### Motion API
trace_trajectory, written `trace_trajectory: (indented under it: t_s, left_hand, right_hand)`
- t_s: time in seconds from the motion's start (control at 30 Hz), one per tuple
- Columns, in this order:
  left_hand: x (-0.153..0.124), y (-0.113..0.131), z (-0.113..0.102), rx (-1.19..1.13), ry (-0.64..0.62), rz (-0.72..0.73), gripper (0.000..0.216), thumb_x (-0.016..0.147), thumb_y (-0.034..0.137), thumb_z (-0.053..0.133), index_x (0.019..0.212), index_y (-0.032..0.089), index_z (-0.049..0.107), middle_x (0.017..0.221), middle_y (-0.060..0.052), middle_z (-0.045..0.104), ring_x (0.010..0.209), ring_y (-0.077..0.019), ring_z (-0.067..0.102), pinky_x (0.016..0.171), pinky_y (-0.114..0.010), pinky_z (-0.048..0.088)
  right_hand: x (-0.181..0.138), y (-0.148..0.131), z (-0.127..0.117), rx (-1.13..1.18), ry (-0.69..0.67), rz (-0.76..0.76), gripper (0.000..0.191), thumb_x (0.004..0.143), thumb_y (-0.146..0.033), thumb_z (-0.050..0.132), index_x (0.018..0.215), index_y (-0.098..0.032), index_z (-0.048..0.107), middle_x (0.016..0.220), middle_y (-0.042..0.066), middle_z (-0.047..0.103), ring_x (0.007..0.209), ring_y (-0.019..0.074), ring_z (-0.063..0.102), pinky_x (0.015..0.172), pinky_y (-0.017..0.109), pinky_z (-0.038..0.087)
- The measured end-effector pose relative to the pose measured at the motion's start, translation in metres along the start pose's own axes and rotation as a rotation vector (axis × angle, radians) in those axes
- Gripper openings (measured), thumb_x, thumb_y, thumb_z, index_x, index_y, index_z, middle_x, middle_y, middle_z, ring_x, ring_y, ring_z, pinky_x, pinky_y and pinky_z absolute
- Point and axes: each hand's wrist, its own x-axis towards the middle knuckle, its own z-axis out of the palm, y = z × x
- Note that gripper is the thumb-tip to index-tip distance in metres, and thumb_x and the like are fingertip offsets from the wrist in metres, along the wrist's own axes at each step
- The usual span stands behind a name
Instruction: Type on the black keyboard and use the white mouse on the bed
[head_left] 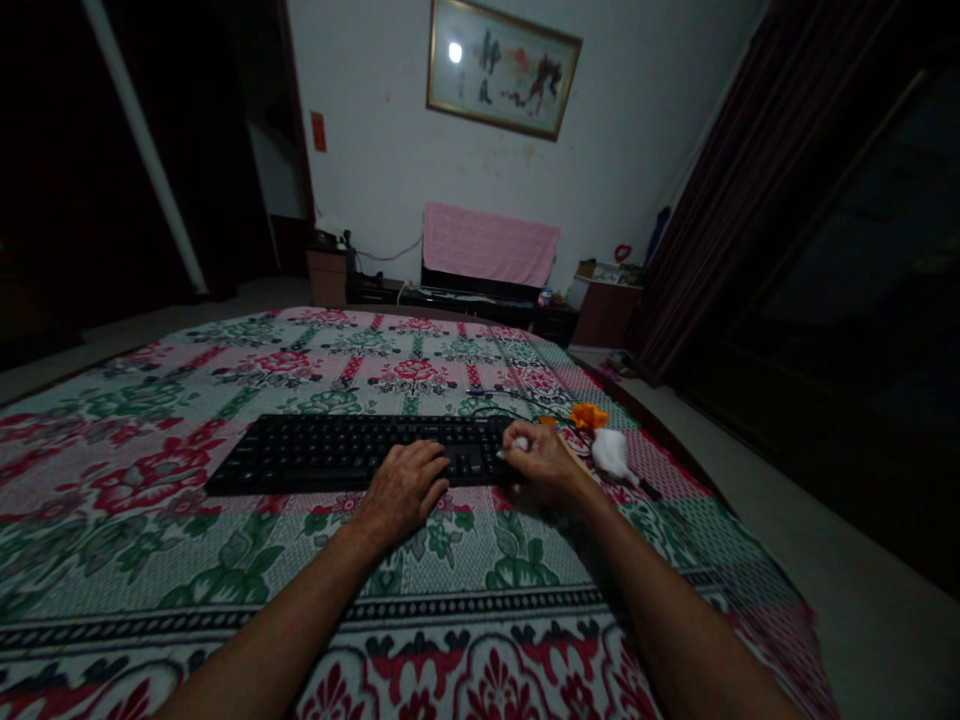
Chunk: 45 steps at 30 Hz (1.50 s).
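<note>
A black computer keyboard (315, 450) lies flat on the flowered bedcover. My left hand (409, 485) rests on its front edge, right of the middle, fingers stretched over the lower keys. Over the keyboard's right end, my right hand (544, 460) is closed in a pinch. Between its fingertips shows a small white piece (519, 443), too small to name surely, its tip close to the keys. Just right of that hand are an orange crumpled cloth (589, 416) and a white bundle (613, 455).
The patterned bedcover (315, 560) spreads around the keyboard. Behind it, a thin dark cable and a slim purplish stick (475, 391) lie on the bed. Against the far wall, a pink towel (491, 245) drapes over a screen on a low cabinet. A dark curtain (697, 180) hangs at right.
</note>
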Motion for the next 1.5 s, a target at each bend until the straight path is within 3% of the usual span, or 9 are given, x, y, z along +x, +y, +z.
trace_trajectory:
  t_s: [0.13, 0.23, 0.4, 0.6, 0.77, 1.1, 1.37, 1.5]
  left_hand:
    - [-0.001, 0.000, 0.001, -0.001, 0.010, -0.002, 0.024, 0.088, 0.026, 0.051, 0.108, 0.018, 0.062, 0.120, -0.010, 0.062, 0.114, -0.0242, 0.053, 0.093, -0.043, 0.042]
    - [0.000, 0.001, 0.000, -0.004, 0.013, -0.002, 0.024, 0.088, 0.026, 0.051, 0.108, 0.018, 0.062, 0.119, -0.010, 0.062, 0.113, -0.0241, 0.053, 0.092, -0.043, 0.042]
    - [0.000, 0.001, -0.002, 0.002, 0.004, 0.005, 0.024, 0.088, 0.026, 0.050, 0.107, 0.018, 0.061, 0.120, -0.010, 0.061, 0.113, -0.0243, 0.052, 0.092, -0.042, 0.041]
    - [0.001, 0.001, -0.002, -0.008, 0.011, 0.000, 0.024, 0.088, 0.026, 0.051, 0.108, 0.018, 0.061, 0.119, -0.010, 0.062, 0.113, -0.0245, 0.052, 0.092, -0.043, 0.042]
    - [0.001, 0.001, -0.002, -0.007, 0.006, 0.007, 0.025, 0.088, 0.027, 0.051, 0.109, 0.018, 0.062, 0.119, -0.011, 0.062, 0.112, -0.0245, 0.053, 0.092, -0.043, 0.042]
    - [0.000, 0.000, -0.001, 0.004, -0.014, -0.008, 0.026, 0.087, 0.027, 0.052, 0.109, 0.018, 0.062, 0.120, -0.010, 0.062, 0.114, -0.0247, 0.052, 0.093, -0.043, 0.042]
    - [0.001, 0.002, -0.003, -0.004, 0.004, -0.010, 0.025, 0.087, 0.027, 0.051, 0.108, 0.019, 0.063, 0.119, -0.010, 0.062, 0.112, -0.0242, 0.053, 0.093, -0.043, 0.042]
    - [0.001, 0.002, -0.003, -0.003, 0.003, -0.012, 0.025, 0.087, 0.027, 0.052, 0.108, 0.019, 0.063, 0.119, -0.010, 0.062, 0.113, -0.0243, 0.053, 0.092, -0.043, 0.043]
  right_hand:
    - [0.007, 0.017, -0.003, 0.053, 0.228, 0.138, 0.016, 0.071, -0.026, 0.049, 0.079, -0.019, 0.061, 0.054, -0.006, 0.047, 0.046, 0.0098, 0.039, 0.044, 0.020, 0.028]
    - [0.014, 0.027, 0.002, 0.012, 0.284, 0.130, 0.020, 0.072, -0.027, 0.049, 0.082, -0.018, 0.063, 0.058, -0.004, 0.052, 0.050, 0.0114, 0.045, 0.047, 0.021, 0.032]
    - [0.027, 0.030, 0.014, -0.085, 0.222, 0.010, 0.020, 0.072, -0.020, 0.049, 0.085, -0.018, 0.064, 0.076, 0.001, 0.064, 0.069, 0.0155, 0.057, 0.066, 0.026, 0.044]
    - [0.034, 0.031, 0.018, -0.251, 0.119, -0.097, 0.028, 0.069, -0.006, 0.046, 0.087, -0.019, 0.063, 0.090, 0.004, 0.067, 0.086, 0.0173, 0.059, 0.082, 0.031, 0.044]
    - [0.028, 0.027, 0.012, -0.304, 0.044, -0.106, 0.026, 0.068, -0.006, 0.048, 0.084, -0.020, 0.063, 0.084, 0.002, 0.066, 0.081, 0.0170, 0.059, 0.079, 0.028, 0.044]
    - [0.025, 0.032, 0.013, -0.300, 0.088, -0.115, 0.027, 0.070, -0.006, 0.047, 0.087, -0.019, 0.063, 0.089, 0.004, 0.067, 0.087, 0.0180, 0.059, 0.083, 0.031, 0.044]
    - [0.019, 0.013, 0.009, -0.327, 0.016, -0.096, 0.024, 0.063, -0.007, 0.049, 0.078, -0.019, 0.064, 0.078, 0.002, 0.065, 0.074, 0.0165, 0.058, 0.071, 0.026, 0.043]
    - [0.018, 0.017, 0.008, -0.250, 0.083, -0.084, 0.022, 0.066, -0.010, 0.048, 0.077, -0.019, 0.065, 0.074, 0.001, 0.066, 0.070, 0.0154, 0.057, 0.068, 0.025, 0.043]
